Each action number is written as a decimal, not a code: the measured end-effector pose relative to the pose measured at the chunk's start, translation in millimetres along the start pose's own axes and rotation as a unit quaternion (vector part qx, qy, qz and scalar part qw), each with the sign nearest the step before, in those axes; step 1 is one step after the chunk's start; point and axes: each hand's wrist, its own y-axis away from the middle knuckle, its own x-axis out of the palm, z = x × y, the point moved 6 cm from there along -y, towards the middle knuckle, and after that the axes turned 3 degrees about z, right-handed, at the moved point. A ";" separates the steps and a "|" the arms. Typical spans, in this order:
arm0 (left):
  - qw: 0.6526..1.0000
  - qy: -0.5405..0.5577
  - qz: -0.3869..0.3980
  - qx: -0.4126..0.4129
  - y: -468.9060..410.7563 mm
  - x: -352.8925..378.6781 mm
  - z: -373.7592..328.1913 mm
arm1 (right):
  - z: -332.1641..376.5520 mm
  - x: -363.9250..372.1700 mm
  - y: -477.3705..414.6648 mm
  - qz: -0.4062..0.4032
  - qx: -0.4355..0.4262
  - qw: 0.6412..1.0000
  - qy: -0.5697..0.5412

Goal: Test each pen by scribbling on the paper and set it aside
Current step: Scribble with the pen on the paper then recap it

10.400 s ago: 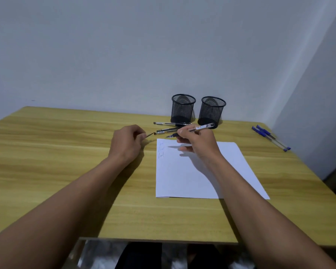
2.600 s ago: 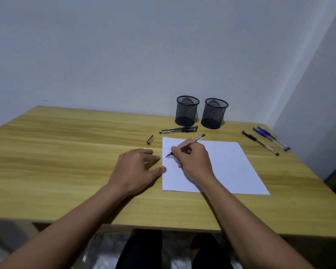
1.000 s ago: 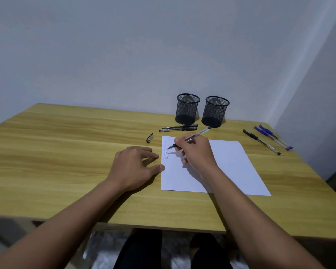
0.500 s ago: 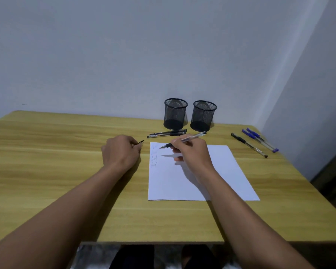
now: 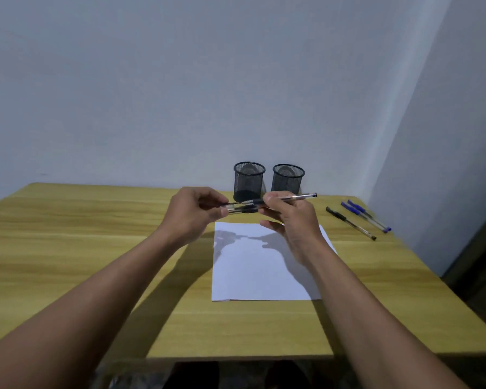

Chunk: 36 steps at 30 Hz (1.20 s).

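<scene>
Right hand (image 5: 289,220) grips the pen (image 5: 295,197); left hand (image 5: 192,213) pinches a small cap (image 5: 232,203) at its tip

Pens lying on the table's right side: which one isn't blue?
The black-capped pen, the one nearest the paper. Its cap and end plug are black, while the two blue-capped pens lying just beyond it have blue ones.

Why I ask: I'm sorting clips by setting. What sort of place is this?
Probably a study or office desk in a bare room corner: a wooden table, two mesh pen cups, a paper sheet and loose pens.
</scene>
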 end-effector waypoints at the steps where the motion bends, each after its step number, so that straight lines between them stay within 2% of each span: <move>1: 1.000 0.012 0.006 0.002 0.7 1.6 -4.5 | 2.1 0.0 0.8 0.004 -0.002 1.000 -0.001; 8: 0.998 0.056 0.032 -0.001 7.5 9.7 -28.6 | 10.3 4.6 4.7 0.043 0.000 0.999 -0.002; 13: 0.991 0.127 0.041 -0.023 8.5 12.5 -37.9 | 15.0 9.1 5.5 0.062 0.007 0.996 -0.067; 16: 0.991 0.129 0.029 -0.023 8.5 9.0 -42.0 | 16.9 14.7 3.9 0.067 0.004 0.994 -0.091; 20: 0.990 0.139 0.017 -0.021 7.0 10.3 -41.6 | 23.5 16.1 4.8 0.072 0.000 0.995 -0.069; 22: 0.989 0.132 0.053 -0.025 3.8 35.7 -50.6 | 30.8 -9.9 9.0 0.054 -0.007 0.998 -0.041; 24: 0.988 0.138 0.056 -0.033 3.1 38.6 -49.9 | 32.6 -15.2 8.2 0.061 0.004 0.998 -0.019; 27: 0.986 0.151 0.044 -0.047 -0.9 33.8 -44.6 | 37.6 -26.5 7.6 0.045 0.007 0.998 -0.035; 30: 0.988 0.141 0.045 -0.045 -2.1 31.8 -42.9 | 49.9 -42.1 4.8 0.037 -0.032 0.995 0.089; 33: 0.991 0.117 0.044 -0.040 -5.7 37.3 -44.2 | 61.9 -48.2 4.8 0.058 -0.067 0.960 0.265; 36: 0.991 0.119 0.056 -0.030 -12.5 56.8 -51.5 | 67.2 -66.3 3.5 0.054 -0.080 0.924 0.369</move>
